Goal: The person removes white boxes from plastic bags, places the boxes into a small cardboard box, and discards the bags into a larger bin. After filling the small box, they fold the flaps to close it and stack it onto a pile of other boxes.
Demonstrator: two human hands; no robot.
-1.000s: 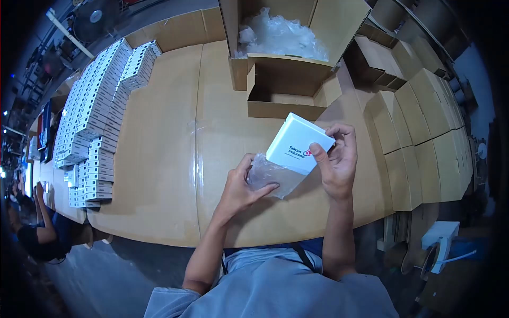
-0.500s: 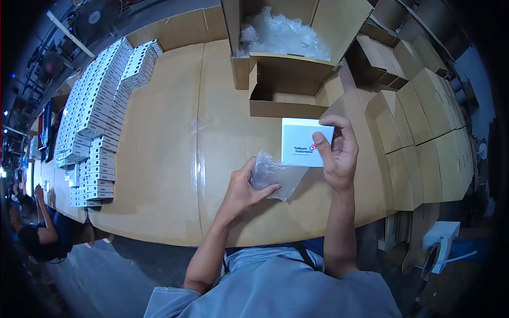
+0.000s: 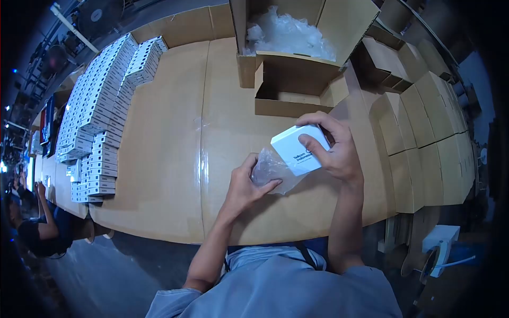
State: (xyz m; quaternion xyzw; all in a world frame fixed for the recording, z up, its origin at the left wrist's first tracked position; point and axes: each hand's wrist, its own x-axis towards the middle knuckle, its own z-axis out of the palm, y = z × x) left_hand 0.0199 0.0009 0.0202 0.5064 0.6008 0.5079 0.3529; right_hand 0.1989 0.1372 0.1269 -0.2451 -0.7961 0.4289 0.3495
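A small white box (image 3: 297, 150) with "Telkom Indonesia" printed on it is tilted in my right hand (image 3: 337, 148), thumb on its top face and fingers around the far edge. My left hand (image 3: 246, 185) grips a clear plastic bag (image 3: 271, 170) between thumb and fingers, just left of the box. The lower left corner of the box meets the bag's opening; how far inside it is, I cannot tell. Both hands are above the cardboard-covered table (image 3: 159, 175).
Stacked small white boxes (image 3: 101, 100) stand on the left. Beyond my hands are an open cardboard box (image 3: 297, 100) and a larger one holding clear plastic bags (image 3: 291, 37). Brown cartons (image 3: 424, 122) line the right side. A person (image 3: 45, 228) is at the far left.
The white box has tilted and moved lower left against the bag, with my right hand turning along with it. My left hand keeps hold of the bag. The view has shifted slightly.
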